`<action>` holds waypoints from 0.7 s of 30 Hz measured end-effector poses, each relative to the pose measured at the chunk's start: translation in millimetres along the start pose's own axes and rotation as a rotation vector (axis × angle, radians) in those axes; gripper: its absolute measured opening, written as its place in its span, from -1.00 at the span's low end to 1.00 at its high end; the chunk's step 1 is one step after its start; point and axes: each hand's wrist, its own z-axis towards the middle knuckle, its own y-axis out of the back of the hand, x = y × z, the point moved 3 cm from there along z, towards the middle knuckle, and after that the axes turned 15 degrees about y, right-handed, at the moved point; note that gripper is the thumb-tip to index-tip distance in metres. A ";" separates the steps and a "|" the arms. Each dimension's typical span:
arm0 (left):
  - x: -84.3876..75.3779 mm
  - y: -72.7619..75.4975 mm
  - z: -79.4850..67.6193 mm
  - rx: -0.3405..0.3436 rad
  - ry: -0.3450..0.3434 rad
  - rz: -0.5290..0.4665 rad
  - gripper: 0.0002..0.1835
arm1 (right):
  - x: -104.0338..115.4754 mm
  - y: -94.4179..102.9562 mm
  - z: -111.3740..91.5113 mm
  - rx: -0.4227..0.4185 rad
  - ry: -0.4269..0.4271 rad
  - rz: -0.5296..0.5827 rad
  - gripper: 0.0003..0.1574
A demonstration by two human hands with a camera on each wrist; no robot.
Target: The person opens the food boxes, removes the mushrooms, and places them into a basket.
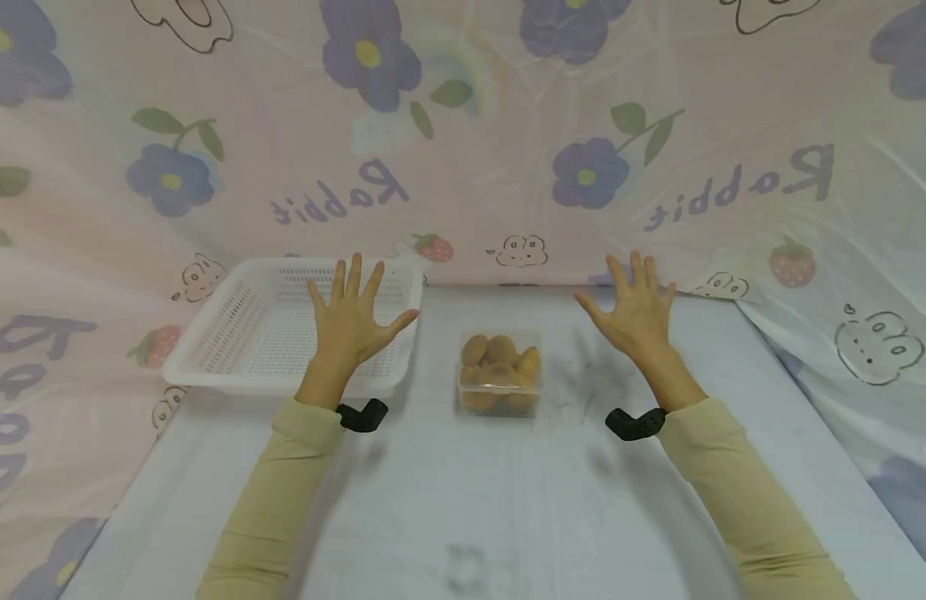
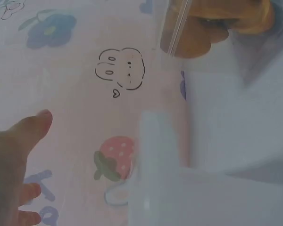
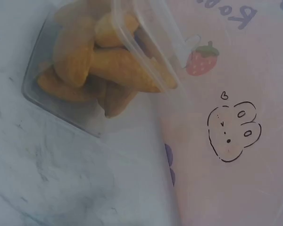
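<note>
My left hand (image 1: 348, 327) is held up with its fingers spread, overlapping the white plastic basket (image 1: 241, 385) in the head view. Across from it my right hand (image 1: 638, 315) is raised too, fingers straight and apart, with nothing in it. Between the hands, a clear lidded plastic box (image 1: 500, 408) stands on the table, holding several golden-brown, rounded, bread-like pieces (image 1: 500, 350). In the left wrist view the thumb (image 2: 35, 129) and some fingertips show at the left edge. From the right wrist, the box (image 3: 61, 117) appears close by, while the hand itself is out of frame.
The white table (image 1: 493, 517) ends at the back against a pink curtain (image 1: 478, 192) printed with flowers, rabbits and strawberries. More of this cloth hangs along both sides. The perforated basket stands at the back left, near the cloth. Each wrist carries a small black camera (image 1: 363, 415).
</note>
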 end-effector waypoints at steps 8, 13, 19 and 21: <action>-5.2 2.6 -13.5 -0.025 -0.067 -0.049 -0.09 | 8.1 -1.6 -7.7 -0.112 0.047 0.146 -0.12; -8.5 4.5 -22.3 -0.083 -0.118 -0.089 -0.15 | 12.4 -3.0 -13.2 -0.125 0.060 0.225 -0.13; -11.9 2.1 -34.4 -0.184 -0.213 -0.124 -0.23 | 20.3 -7.6 -22.3 -0.104 0.072 0.353 -0.12; -14.1 -0.1 -38.7 -0.208 -0.252 -0.142 -0.27 | 22.7 -10.4 -26.1 -0.106 0.080 0.405 -0.12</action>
